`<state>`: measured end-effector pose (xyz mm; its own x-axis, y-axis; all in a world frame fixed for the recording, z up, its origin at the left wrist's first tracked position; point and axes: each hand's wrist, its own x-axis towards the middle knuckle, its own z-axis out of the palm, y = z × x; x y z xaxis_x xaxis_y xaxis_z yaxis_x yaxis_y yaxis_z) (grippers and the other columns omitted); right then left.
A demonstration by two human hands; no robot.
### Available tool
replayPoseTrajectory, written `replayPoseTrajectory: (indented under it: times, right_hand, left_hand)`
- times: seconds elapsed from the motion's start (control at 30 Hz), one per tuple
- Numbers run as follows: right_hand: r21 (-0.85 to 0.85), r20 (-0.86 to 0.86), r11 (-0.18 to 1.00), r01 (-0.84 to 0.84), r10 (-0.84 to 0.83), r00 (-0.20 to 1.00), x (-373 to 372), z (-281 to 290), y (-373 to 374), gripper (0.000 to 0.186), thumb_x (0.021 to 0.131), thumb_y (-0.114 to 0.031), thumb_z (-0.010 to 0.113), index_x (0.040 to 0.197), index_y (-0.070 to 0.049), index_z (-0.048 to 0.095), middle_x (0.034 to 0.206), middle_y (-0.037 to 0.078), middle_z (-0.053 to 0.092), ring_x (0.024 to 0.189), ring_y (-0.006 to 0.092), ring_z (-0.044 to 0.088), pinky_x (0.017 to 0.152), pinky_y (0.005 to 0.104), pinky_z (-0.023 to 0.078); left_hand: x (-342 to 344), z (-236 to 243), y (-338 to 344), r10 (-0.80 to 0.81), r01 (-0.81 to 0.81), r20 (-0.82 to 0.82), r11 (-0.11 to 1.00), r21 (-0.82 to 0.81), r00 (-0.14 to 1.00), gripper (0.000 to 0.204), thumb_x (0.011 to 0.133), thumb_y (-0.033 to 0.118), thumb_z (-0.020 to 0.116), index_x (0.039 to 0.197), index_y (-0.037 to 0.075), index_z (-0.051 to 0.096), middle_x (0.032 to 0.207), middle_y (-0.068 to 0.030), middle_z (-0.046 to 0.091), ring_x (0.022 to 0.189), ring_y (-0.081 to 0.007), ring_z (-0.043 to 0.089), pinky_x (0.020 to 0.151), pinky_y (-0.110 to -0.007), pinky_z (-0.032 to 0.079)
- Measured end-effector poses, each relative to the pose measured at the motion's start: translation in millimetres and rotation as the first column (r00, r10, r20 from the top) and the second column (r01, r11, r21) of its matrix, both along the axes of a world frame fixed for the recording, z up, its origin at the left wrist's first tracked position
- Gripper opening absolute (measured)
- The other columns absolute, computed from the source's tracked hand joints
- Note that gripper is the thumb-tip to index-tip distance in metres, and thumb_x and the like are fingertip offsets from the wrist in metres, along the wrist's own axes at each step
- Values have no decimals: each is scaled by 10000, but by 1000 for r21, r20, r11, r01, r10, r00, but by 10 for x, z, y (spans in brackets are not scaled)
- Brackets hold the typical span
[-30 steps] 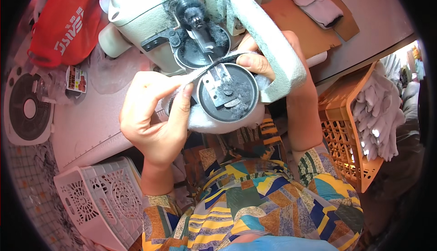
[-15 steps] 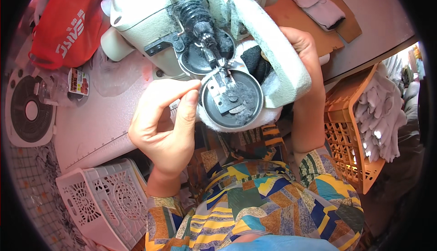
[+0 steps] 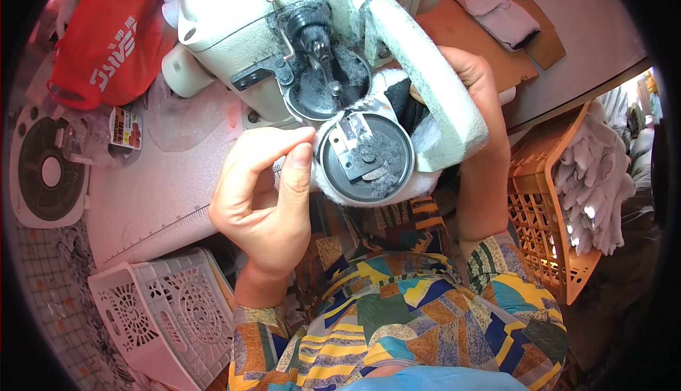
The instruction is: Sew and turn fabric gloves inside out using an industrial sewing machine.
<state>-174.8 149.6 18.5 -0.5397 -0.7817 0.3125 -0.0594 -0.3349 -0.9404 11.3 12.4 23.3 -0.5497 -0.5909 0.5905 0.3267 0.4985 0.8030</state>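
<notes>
A white machine (image 3: 213, 22) dusted with lint carries two dark toothed discs (image 3: 365, 171), (image 3: 305, 93), with a needle mechanism above their meeting point. A white fluffy fabric piece with a black section (image 3: 404, 102) lies around the front disc and under the machine's curved arm. My left hand (image 3: 262, 207) is closed, index finger and thumb bent together at the front disc's left edge; what they grip is hidden. My right hand (image 3: 472, 90) is behind the curved arm with curled fingers, at the far side of the fabric; its fingertips are hidden.
A red bag (image 3: 99, 43), clear packaging (image 3: 92, 143) and a grey-black round device (image 3: 32, 171) lie left on the table (image 3: 135, 214). A brown board (image 3: 528, 61) holds a pale glove (image 3: 493, 8). An orange crate (image 3: 539, 249) of white gloves is right, a white crate (image 3: 145, 320) lower left.
My right hand's fingers have left the strip at the discs and moved back behind the arm, exposing the black fabric. My left hand and the machine appear slightly shifted rightward.
</notes>
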Motion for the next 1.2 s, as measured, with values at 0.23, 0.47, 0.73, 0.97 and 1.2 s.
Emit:
replayPoseTrajectory:
  times: [0.23,0.47,0.73,0.97,1.2]
  right_hand:
    - [169,-52,961,-218,230,972,46,40,-130,192,893,-174,689,941,11,682,824,-13,650,789,41,558,718,232,477]
    - [174,-212,978,-112,149,966,163,226,-62,204,889,-140,668,1003,28,687,866,34,701,802,53,595,706,242,489]
    - [547,-162,817,184,-112,980,1145,-1258,545,187,895,-211,619,892,-33,676,794,168,652,712,310,627,665,382,483]
    - [403,-72,877,264,-257,964,759,22,1282,170,945,-153,558,920,-15,655,821,75,678,785,174,641,716,310,506]
    - [-35,166,332,943,-928,333,466,1021,3156,255,970,-188,540,1138,-5,601,1027,78,656,945,176,634,832,333,509]
  left_hand:
    - [-24,-37,48,23,-23,-14,1000,14,1000,102,835,-77,646,933,-57,667,872,-100,646,822,-161,593,768,-266,465]
    - [-4,-151,39,127,-119,-77,988,100,989,133,920,-11,552,1044,-49,582,955,-80,595,840,-128,558,788,-250,450]
    - [305,-682,-14,-16,22,253,1000,-21,967,74,900,-3,553,959,-41,580,957,-73,567,900,-127,537,817,-250,429]
    - [114,-919,88,-253,240,411,967,83,876,66,894,4,582,842,-36,573,763,-55,555,654,-112,548,613,-226,457]
    - [-31,-834,108,-194,210,383,978,0,903,12,868,-29,589,879,-31,595,791,-71,586,637,-128,562,581,-258,463]
